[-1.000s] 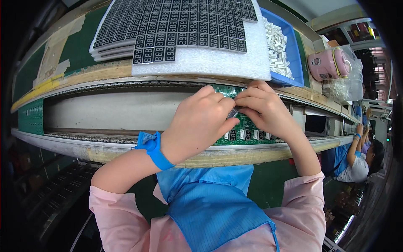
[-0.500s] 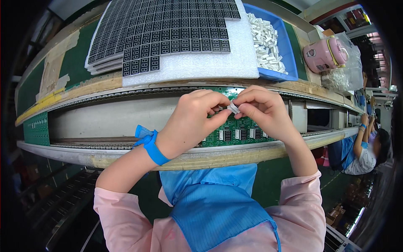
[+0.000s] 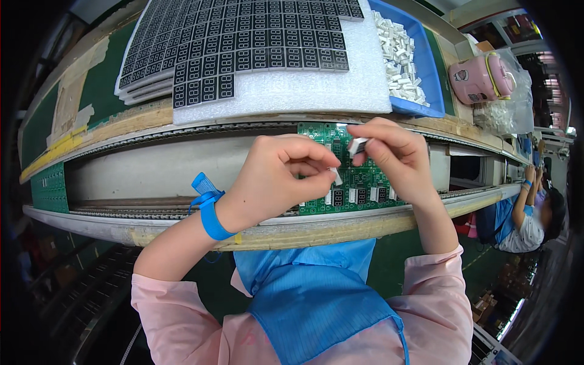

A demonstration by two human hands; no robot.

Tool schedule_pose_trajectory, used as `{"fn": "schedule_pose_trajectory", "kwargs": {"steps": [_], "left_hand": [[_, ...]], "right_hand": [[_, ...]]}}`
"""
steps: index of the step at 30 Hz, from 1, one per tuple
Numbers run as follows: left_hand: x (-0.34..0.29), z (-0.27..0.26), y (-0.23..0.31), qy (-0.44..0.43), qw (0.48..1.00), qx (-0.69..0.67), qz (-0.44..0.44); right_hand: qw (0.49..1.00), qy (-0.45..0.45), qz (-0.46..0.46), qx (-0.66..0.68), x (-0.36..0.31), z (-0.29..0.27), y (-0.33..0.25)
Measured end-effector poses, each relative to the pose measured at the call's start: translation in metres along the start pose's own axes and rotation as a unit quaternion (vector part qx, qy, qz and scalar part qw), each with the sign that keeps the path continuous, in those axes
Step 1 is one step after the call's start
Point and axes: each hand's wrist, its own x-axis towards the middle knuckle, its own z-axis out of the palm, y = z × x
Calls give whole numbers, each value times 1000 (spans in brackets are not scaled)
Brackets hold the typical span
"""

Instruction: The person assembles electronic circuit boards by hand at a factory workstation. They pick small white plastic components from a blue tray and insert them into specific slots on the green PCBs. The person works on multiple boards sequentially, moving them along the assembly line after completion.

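Observation:
My left hand [image 3: 292, 170] is closed, with a small white connector [image 3: 337, 176] pinched between thumb and fingertips. In my right hand [image 3: 398, 155] a seven-segment display module [image 3: 359, 146], white-sided with a dark face, is held between thumb and fingers. Both hands are just above a green circuit board [image 3: 311, 131], apart from each other. Along the board's near side sits a row of white connectors and display modules [image 3: 361, 195]. My hands hide part of the board. A blue band [image 3: 214, 220] circles my left wrist.
Beyond the rail, display modules [image 3: 261, 58] lie in rows on white foam [image 3: 292, 97]. To their right are a blue bin [image 3: 435, 85] of white connectors [image 3: 401, 67] and a pink container [image 3: 477, 79]. Another green board [image 3: 50, 187] is at left; another person [image 3: 526, 219] works at right.
My hands, which met over the board, have drawn apart. The display module in my right hand now shows, tilted, while the white connector stays in my left. The view has shifted slightly.

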Motion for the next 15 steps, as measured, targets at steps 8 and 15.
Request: {"fn": "schedule_pose_trajectory", "kwargs": {"steps": [8, 15], "left_hand": [[0, -8, -4, 7, 996, -40, 75], [9, -18, 4, 68, 997, 27, 8]], "right_hand": [[942, 69, -80, -320, 4, -1, 4], [906, 110, -22, -407, 6, 17, 9]]}}
